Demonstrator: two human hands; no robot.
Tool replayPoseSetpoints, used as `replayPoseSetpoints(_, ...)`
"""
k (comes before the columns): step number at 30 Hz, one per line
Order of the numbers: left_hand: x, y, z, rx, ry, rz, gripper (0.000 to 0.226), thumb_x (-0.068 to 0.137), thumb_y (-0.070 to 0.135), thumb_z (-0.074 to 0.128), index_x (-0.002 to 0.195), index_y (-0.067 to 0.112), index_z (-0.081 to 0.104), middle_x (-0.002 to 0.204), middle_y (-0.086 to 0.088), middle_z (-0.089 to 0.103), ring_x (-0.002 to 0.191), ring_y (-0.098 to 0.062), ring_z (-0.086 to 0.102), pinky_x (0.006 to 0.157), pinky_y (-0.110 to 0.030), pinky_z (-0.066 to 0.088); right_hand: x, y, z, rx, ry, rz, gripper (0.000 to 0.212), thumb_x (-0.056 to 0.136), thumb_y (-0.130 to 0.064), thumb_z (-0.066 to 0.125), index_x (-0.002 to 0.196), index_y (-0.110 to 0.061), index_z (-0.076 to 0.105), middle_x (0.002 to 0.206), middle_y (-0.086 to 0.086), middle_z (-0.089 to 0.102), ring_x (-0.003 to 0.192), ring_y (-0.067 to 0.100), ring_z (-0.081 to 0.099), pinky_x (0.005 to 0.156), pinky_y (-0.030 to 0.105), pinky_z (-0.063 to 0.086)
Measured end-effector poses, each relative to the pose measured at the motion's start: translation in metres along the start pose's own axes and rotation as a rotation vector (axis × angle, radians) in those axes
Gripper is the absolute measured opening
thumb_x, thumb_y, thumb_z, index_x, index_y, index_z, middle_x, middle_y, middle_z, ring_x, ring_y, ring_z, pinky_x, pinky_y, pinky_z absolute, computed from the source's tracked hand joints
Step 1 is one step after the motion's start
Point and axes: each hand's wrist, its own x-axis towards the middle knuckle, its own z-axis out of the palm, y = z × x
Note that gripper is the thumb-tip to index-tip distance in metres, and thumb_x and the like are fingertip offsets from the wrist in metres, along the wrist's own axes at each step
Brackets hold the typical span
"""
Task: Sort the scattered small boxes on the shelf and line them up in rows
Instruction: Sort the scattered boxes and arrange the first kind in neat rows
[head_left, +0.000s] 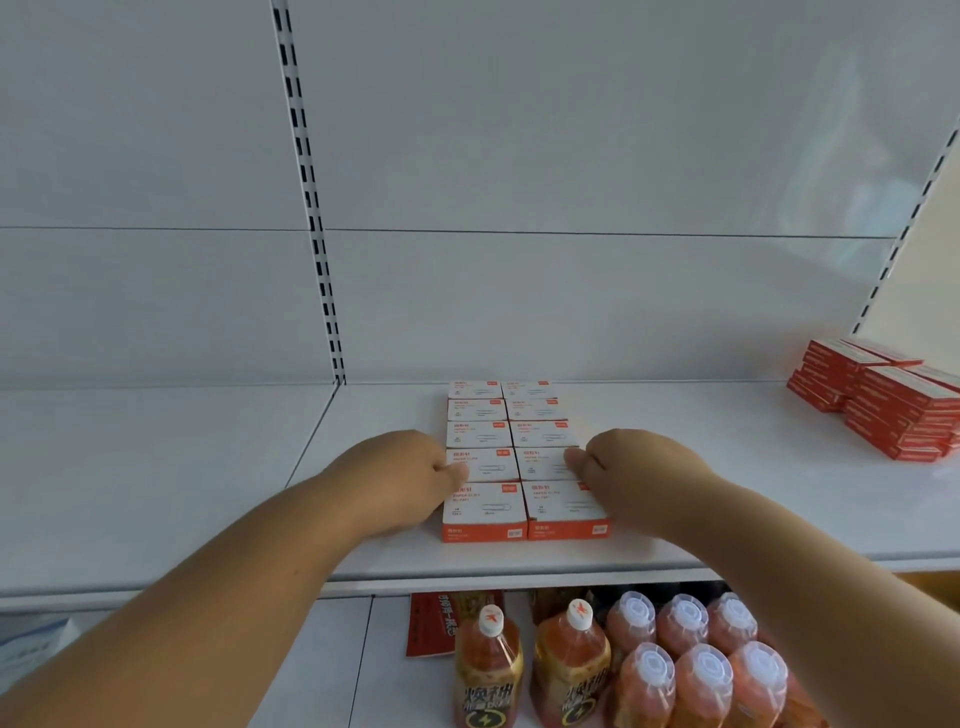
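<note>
one head-worn wide-angle view, set close in front of the shelf (675, 499), facing forward and slightly down; both forearms reach in from the near edge, the back panel (571, 156) fills the far half, a lower shelf shows below.

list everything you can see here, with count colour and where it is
small boxes: ten, white tops with orange fronts, two columns of five, mid shelf
shelf: one, white, across the middle
back panel: white, behind the shelf, with slotted uprights
stacked boxes: orange-red pile, count unclear, far right of the shelf
bottles: at least eight, orange drink with white caps, on the lower shelf
red packet: one, lower shelf, left of the bottles
left hand: at the left side of the small boxes, thumb on a box top
right hand: at the right side, thumb on a box top
</note>
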Motion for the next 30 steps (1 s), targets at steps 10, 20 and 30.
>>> replayPoseSetpoints(10,0.036,0.002,-0.002,0.036,0.088,-0.076,0.045,0.101,0.049,0.036,0.071,0.022,0.056,0.076,0.005,0.064,0.073,-0.013,0.060,0.061,-0.030,0.040,0.041,0.001,-0.005,-0.002,0.035,-0.025,0.052,0.100,-0.055,0.022,0.080,-0.019,0.054,0.081,-0.002,0.059,0.077,0.018,0.057,0.066,0.033,0.043)
replayPoseSetpoints(20,0.045,-0.005,-0.001,0.044,0.084,-0.034,0.047,0.101,0.050,0.037,0.067,0.023,0.056,0.070,0.008,0.061,0.065,-0.008,0.057,0.055,-0.028,0.036,0.057,0.007,0.002,0.054,-0.002,-0.035,0.053,0.099,-0.055,0.024,0.074,-0.020,0.054,0.077,-0.004,0.058,0.070,0.012,0.053,0.063,0.031,0.039)
replayPoseSetpoints(30,0.062,-0.004,-0.001,0.016,0.042,-0.026,0.043,0.100,0.049,0.040,0.069,0.026,0.057,0.071,0.014,0.063,0.068,-0.005,0.060,0.055,-0.025,0.038,0.077,0.007,0.002,0.017,0.009,-0.041,0.050,0.100,-0.054,0.025,0.075,-0.021,0.053,0.079,-0.004,0.059,0.070,0.011,0.054,0.060,0.031,0.040)
